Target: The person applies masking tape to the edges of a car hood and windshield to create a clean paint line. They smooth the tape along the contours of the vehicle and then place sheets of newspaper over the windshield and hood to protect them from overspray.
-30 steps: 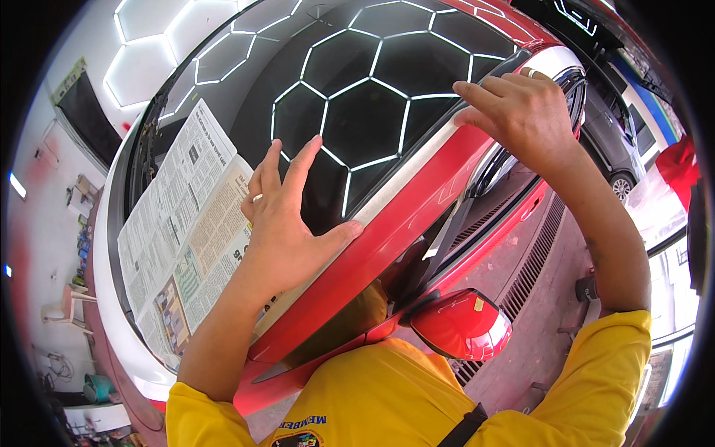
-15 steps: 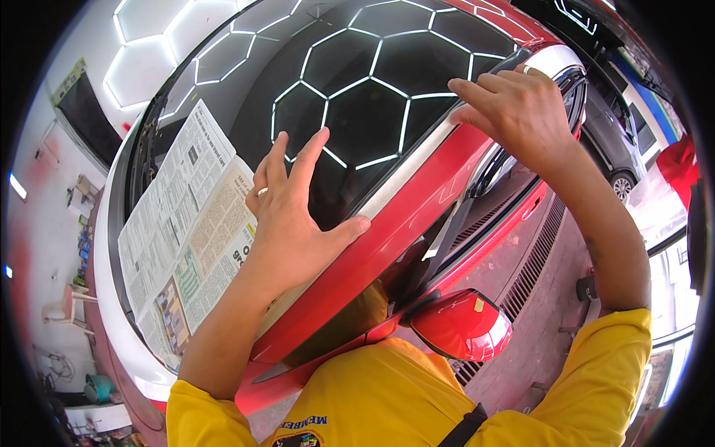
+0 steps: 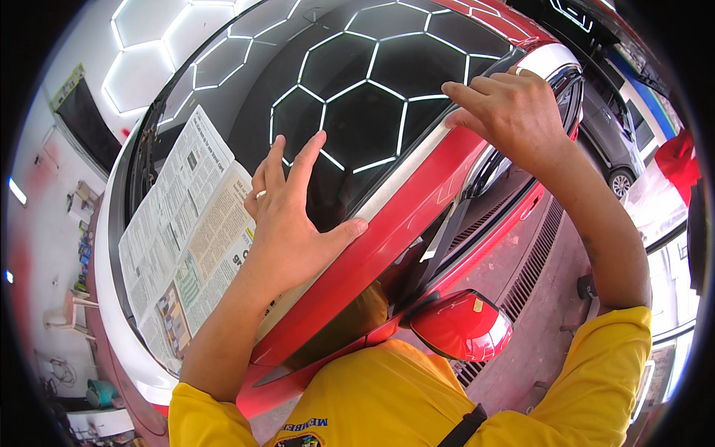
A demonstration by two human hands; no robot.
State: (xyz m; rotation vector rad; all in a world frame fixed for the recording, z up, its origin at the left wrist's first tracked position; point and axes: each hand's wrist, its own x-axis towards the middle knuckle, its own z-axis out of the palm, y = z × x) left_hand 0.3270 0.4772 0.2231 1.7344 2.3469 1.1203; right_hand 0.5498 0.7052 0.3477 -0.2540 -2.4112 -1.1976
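Observation:
A pale strip of masking tape (image 3: 406, 173) runs along the edge between the dark windshield (image 3: 357, 123) and the red windshield pillar (image 3: 417, 216) of a car. My left hand (image 3: 294, 231) has its fingers spread over the glass, with the thumb resting on the tape's edge. Farther up the pillar, my right hand (image 3: 514, 112) is curled at the upper part of the strip, its thumb pressed down there. Its other fingers partly hide what lies beneath them. Newspaper sheets (image 3: 179, 216) cover the lower windshield, partly behind my left forearm.
A red side mirror (image 3: 462, 324) juts out close to my body. The white front of the car (image 3: 112, 313) curves along the left. Beyond the pillar are a floor grate (image 3: 540, 249) and a parked grey car (image 3: 607, 134). A stool (image 3: 71, 309) stands far left.

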